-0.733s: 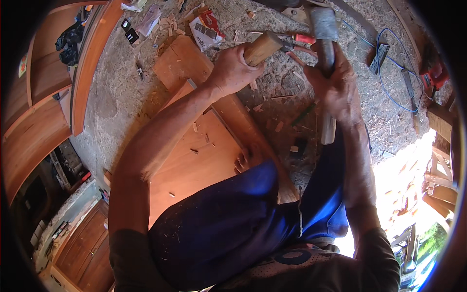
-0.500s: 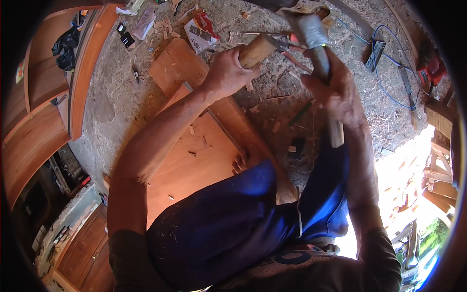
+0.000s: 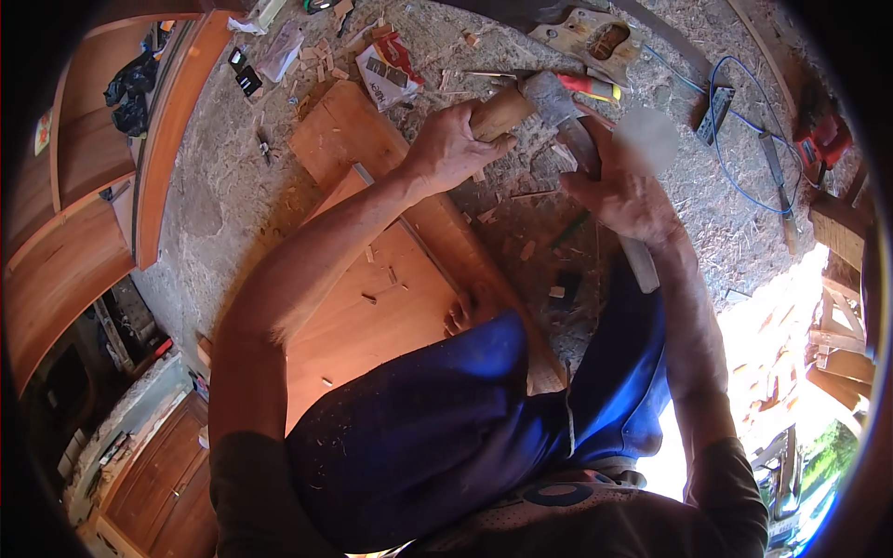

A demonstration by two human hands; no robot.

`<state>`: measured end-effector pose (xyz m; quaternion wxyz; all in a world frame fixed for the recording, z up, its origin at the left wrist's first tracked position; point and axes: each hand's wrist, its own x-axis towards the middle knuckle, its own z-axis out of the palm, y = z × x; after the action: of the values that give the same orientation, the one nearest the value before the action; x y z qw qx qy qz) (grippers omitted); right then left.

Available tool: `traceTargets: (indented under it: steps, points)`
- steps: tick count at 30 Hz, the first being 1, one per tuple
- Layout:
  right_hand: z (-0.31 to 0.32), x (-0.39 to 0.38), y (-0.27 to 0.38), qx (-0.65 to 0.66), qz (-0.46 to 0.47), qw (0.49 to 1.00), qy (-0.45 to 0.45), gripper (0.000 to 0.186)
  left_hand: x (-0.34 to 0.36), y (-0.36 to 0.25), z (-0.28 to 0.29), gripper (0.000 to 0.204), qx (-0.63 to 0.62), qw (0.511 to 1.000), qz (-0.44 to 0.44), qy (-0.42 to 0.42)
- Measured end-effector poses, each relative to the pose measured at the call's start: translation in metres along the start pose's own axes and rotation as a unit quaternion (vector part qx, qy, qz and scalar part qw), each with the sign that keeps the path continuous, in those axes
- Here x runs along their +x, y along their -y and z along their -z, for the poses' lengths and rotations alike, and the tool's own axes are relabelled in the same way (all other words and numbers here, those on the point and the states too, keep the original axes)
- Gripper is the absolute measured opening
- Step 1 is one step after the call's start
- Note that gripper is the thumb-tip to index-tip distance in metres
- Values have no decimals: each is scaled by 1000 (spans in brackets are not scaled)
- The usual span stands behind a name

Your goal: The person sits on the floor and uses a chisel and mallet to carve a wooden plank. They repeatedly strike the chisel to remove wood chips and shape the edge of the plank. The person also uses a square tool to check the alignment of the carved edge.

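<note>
My left hand (image 3: 451, 149) grips a short, thick piece of light wood (image 3: 502, 113), fingers wrapped round its near end. My right hand (image 3: 633, 191) is closed round the handle of a hammer (image 3: 642, 265), whose butt sticks out below the palm. The grey metal hammer head (image 3: 551, 98) is against, or just in front of, the far end of the wood piece; the exact contact cannot be made out. Both hands are above the floor, beyond a reddish-brown plank (image 3: 437, 219) and a wooden panel (image 3: 372, 325) lying by my legs.
A screwdriver with a red and yellow handle (image 3: 591, 86) and a handsaw with a wooden grip (image 3: 595, 42) lie beyond the hands. Wood chips and a torn packet (image 3: 386, 70) litter the concrete floor. A blue cable (image 3: 716, 93) curls at right; a wooden cabinet (image 3: 181, 121) stands left.
The hammer head has come down and left from a raised position to the wood piece. My left hand and the wood piece have shifted slightly right and down.
</note>
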<state>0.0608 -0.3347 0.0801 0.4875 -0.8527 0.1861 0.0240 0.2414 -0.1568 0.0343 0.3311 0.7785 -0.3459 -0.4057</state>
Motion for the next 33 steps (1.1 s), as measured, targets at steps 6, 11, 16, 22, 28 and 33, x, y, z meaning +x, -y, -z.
traceTargets:
  steps: [6, 11, 16, 22, 28, 33]
  points:
    - [4, -8, 17, 210, -149, 966, -5, 50, 15, 0, 4, 35, -57, 993, 53, 86]
    - [-4, -10, 9, 247, -151, 957, -13, 48, 15, -1, 5, 29, -66, 980, 56, 178]
    - [-10, -13, 10, 229, -157, 961, -5, 48, 0, -6, 11, 29, -112, 993, 26, 38]
    - [-12, -15, 13, 236, -167, 957, 10, 47, -9, -9, 16, 31, -83, 996, -3, -6]
    - [1, -12, 20, 228, -108, 967, -48, 43, -6, 4, 18, 26, 8, 993, -94, -72]
    - [17, -8, 33, 264, -111, 954, -87, 42, -10, -2, 18, 27, -31, 997, -57, -41]
